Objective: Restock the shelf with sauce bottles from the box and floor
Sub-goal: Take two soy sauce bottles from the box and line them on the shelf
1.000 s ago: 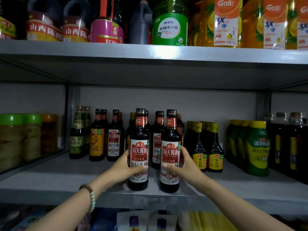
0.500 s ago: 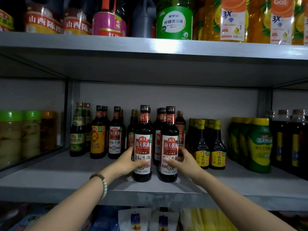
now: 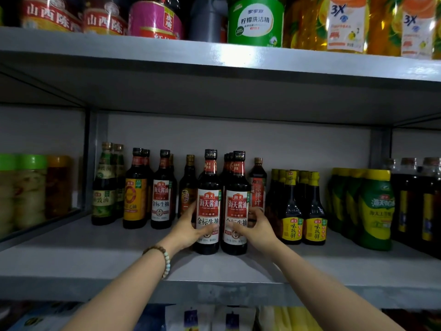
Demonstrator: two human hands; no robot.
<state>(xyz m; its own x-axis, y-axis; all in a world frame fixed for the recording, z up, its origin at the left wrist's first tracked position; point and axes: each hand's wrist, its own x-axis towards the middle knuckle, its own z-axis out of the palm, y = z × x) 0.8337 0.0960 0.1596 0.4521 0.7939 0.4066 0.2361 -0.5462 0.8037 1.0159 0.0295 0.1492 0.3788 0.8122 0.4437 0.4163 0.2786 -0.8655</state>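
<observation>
Two dark soy sauce bottles with red-and-white labels stand side by side on the grey middle shelf (image 3: 71, 256). My left hand (image 3: 188, 229) wraps the lower part of the left bottle (image 3: 208, 199). My right hand (image 3: 254, 226) grips the lower right side of the right bottle (image 3: 236, 201). Both bottles are upright with their bases on the shelf, in front of a row of like bottles. The box and the floor are out of view.
Other sauce bottles (image 3: 162, 192) stand to the left, yellow-capped bottles (image 3: 292, 211) and green-yellow bottles (image 3: 374, 211) to the right. Green-lidded jars (image 3: 28, 187) fill the left bay. The upper shelf (image 3: 214, 68) hangs low overhead with large jugs on it.
Both hands have pushed the two bottles from the shelf's front edge deeper in, up against the row of bottles behind.
</observation>
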